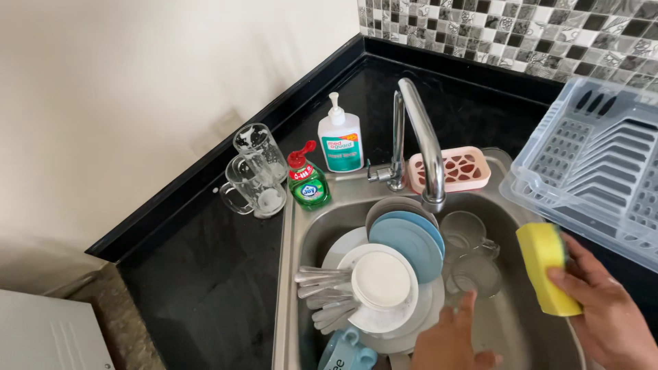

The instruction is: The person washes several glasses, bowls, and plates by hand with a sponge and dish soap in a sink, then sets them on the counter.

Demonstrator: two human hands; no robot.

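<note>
My right hand (610,312) grips a yellow sponge with a green back (545,267) over the right rim of the steel sink (291,274). My left hand (449,339) reaches into the basin at the bottom, fingers down beside a clear glass (476,274); whether it holds anything is hidden. The basin holds stacked white plates (380,281), blue plates (411,240), a clear mug (466,229), several pieces of cutlery (322,291) and a light blue cup (346,349).
A chrome tap (421,137) arches over the basin. Behind it stand a pink soap tray (452,168), a white pump bottle (340,137) and a green dish soap bottle (307,179). Two glass mugs (257,175) stand on the black counter. A clear dish rack (593,161) is at right.
</note>
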